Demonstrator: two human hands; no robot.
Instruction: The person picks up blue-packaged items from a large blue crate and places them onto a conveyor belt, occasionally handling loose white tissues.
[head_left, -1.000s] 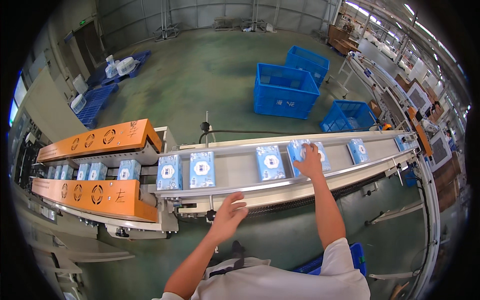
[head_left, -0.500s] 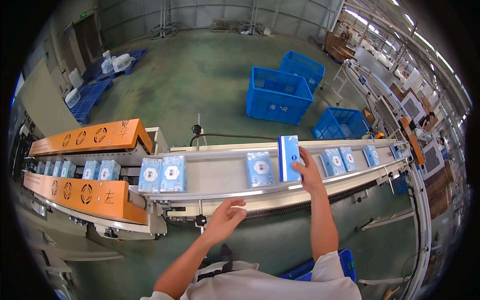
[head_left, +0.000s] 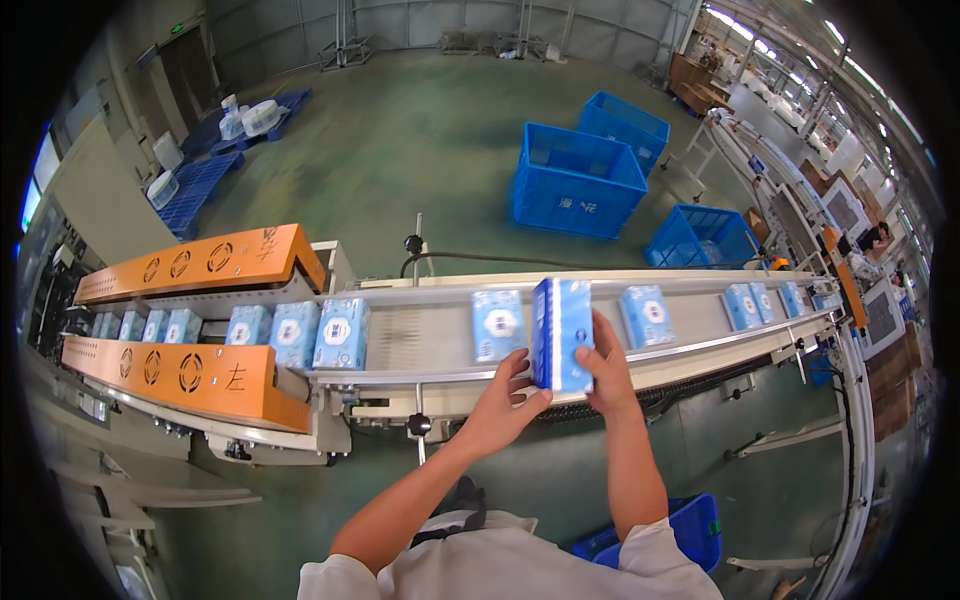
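Observation:
My right hand [head_left: 610, 372] is closed on the right side of a light-blue tissue pack [head_left: 574, 335], held upright just above the belt. A dark-blue face of that pack is turned to the left. My left hand [head_left: 503, 412] reaches up to the pack's lower left corner, fingers apart; I cannot tell whether it touches. Left of the held pack, another tissue pack [head_left: 498, 325] with a white label rests on the conveyor belt [head_left: 420, 335]. To the right lies a similar pack [head_left: 648, 316].
Several packs enter an orange-covered machine [head_left: 255, 385] on the left. Farther right, more packs [head_left: 742, 306] ride the belt. A metal rail [head_left: 440, 376] runs along its near edge. Blue crates [head_left: 575, 195] stand beyond the conveyor, and a blue bin [head_left: 695, 530] sits near my right side.
Packs on the belt have moved left toward the machine. My right hand has turned the held pack and brought it a little nearer. My left hand has moved up and right, close to it.

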